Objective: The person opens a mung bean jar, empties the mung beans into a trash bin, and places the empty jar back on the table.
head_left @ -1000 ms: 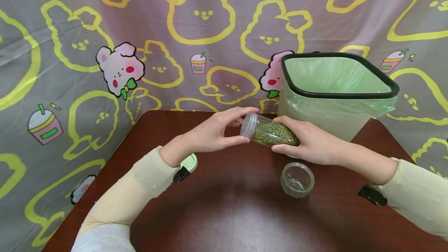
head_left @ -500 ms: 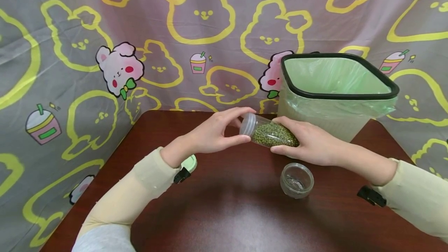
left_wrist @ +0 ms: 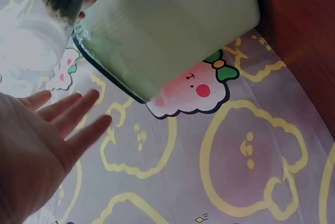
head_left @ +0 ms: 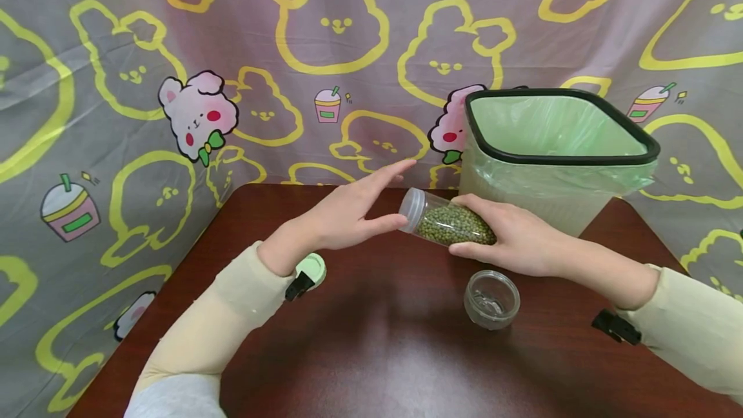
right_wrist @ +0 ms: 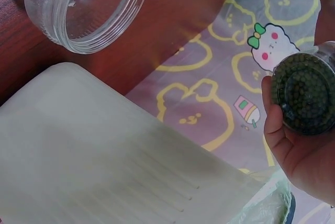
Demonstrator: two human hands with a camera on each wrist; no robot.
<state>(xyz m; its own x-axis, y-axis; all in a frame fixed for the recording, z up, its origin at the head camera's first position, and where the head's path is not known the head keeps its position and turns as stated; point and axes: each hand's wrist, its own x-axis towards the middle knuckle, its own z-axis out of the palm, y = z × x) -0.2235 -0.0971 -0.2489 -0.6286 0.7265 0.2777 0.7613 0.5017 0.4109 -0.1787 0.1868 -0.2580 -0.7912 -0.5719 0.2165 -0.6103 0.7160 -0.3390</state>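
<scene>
My right hand [head_left: 525,237] grips a clear jar of green mung beans [head_left: 455,224] over the table, tilted nearly onto its side. The jar's pale, translucent screw lid [head_left: 413,209] points left. Beside that lid is my left hand [head_left: 345,211], fingers spread and straight, its thumb tip right at the lid's lower edge. The left wrist view shows the same extended fingers [left_wrist: 78,109] apart from the jar. In the right wrist view, the jar's round base [right_wrist: 306,93] faces the camera, with beans packed behind it.
An open, low clear container [head_left: 492,300] stands on the dark wood table [head_left: 395,353] below the right hand. A bin [head_left: 522,195] with a black rim and green liner is behind it. A pale green round object [head_left: 313,268] lies beyond the left wrist. Patterned cloth backs the table.
My left hand has come off the jar's lid, its fingers spreading up and leftward. The right hand and the jar have stayed almost still.
</scene>
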